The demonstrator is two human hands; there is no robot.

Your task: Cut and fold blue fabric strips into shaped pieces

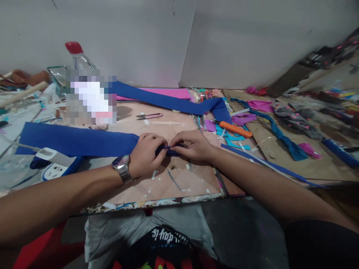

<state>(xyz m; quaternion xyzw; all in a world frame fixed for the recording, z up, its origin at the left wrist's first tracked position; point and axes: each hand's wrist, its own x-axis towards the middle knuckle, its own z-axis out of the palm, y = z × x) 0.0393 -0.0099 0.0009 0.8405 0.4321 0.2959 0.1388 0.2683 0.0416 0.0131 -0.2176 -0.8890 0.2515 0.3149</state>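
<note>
My left hand (148, 155) and my right hand (193, 145) meet over the middle of the table, both closed. Thumb and fingers of each pinch a gathered part of a long blue fabric strip (75, 140). From the left hand the strip spreads flat toward the left; a darker bunched bit shows between and under the fingers. Another blue length (168, 102) runs behind the hands and folds over at the right; whether it joins the held strip is hidden. Thread snips (150, 116) lie just beyond my hands. An orange utility knife (235, 129) rests to the right.
A power strip (61, 168) with a white plug sits at the left, touching the blue fabric. A red-capped bottle (74, 48) stands at the back left. Pink, purple and teal scraps (244, 118) litter the right side. The table edge (168, 200) is close to my body.
</note>
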